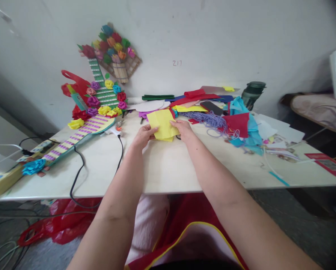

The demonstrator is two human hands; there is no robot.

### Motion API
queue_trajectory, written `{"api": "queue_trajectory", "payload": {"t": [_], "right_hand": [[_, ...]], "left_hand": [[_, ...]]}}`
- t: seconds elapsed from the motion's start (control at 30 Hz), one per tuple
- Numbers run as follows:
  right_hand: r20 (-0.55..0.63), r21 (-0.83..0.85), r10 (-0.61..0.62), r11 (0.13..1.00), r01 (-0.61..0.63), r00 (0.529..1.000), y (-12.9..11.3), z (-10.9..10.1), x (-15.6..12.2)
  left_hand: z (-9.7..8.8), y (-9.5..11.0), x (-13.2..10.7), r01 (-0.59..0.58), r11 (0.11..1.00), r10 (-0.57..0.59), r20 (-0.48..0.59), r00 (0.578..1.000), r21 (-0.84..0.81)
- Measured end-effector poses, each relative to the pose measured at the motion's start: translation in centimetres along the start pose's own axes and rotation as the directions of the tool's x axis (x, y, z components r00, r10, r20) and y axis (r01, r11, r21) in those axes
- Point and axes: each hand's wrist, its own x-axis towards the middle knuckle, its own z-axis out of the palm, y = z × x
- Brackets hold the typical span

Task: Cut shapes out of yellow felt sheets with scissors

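Observation:
Both my hands hold a yellow sheet of paper (162,123) above the table. My left hand (145,135) pinches its lower left edge, thumb on top. At the right edge, my right hand (183,129) grips it between thumb and fingers. The sheet looks layered or folded at its lower edge; how many layers there are, I cannot tell. Part of a dark loop (178,137), perhaps a scissors handle, shows beside my right fingers. Behind the sheet lie purple paper (145,114) and white paper pieces (153,105).
A glue gun (113,129) with a black cord lies left, near guitar-shaped crafts (80,132) with paper flowers. To the right are purple yarn (205,118), red paper (235,125), blue crepe paper (253,129), a phone (212,107) and a dark bottle (252,94). A power strip (4,179) sits far left.

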Motion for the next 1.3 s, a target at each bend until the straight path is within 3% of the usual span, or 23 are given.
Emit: {"api": "queue_trajectory", "payload": {"t": [0.37,0.73,0.83,0.93,1.0,1.1,1.2,1.3], "right_hand": [[0.002,0.116,-0.025,0.993,0.024,1.0,0.3,0.0,0.3],[-0.117,0.101,-0.104,0.988,0.116,0.988,1.1,-0.4,1.4],[-0.148,-0.066,-0.204,0.978,0.196,0.968,1.1,-0.4,1.2],[-0.165,-0.352,-0.382,0.884,0.307,0.909,0.7,-0.7,1.1],[-0.163,-0.457,-0.467,0.816,0.353,0.869,0.3,-1.0,1.2],[-0.232,-0.443,-0.509,0.814,0.376,0.829,-0.3,-1.7,1.4],[-0.336,-0.321,-0.46,0.876,0.359,0.822,-0.6,-2.5,2.0],[-0.386,-0.144,-0.36,0.933,0.331,0.849,-0.6,-3.0,2.6]], "left_hand": [[-0.1,0.2,-0.3,0.01,0.994,-0.01,0.001,1.0,0.111],[0.3,0.4,-0.4,0.069,0.98,-0.081,0.057,0.995,0.186],[0.4,0.3,-0.3,0.07,0.984,-0.085,0.089,0.992,0.165],[0.5,0.3,-0.3,0.061,0.987,-0.077,0.104,0.992,0.151],[0.5,0.4,-0.2,0.051,0.988,-0.057,0.041,0.998,0.145],[0.3,0.6,-0.1,0.005,0.992,0.014,-0.158,0.987,0.123],[-0.3,0.5,0.1,-0.001,0.988,0.057,-0.367,0.929,0.152],[-1.0,0.2,0.4,0.077,0.939,0.103,-0.487,0.867,0.336]]}}
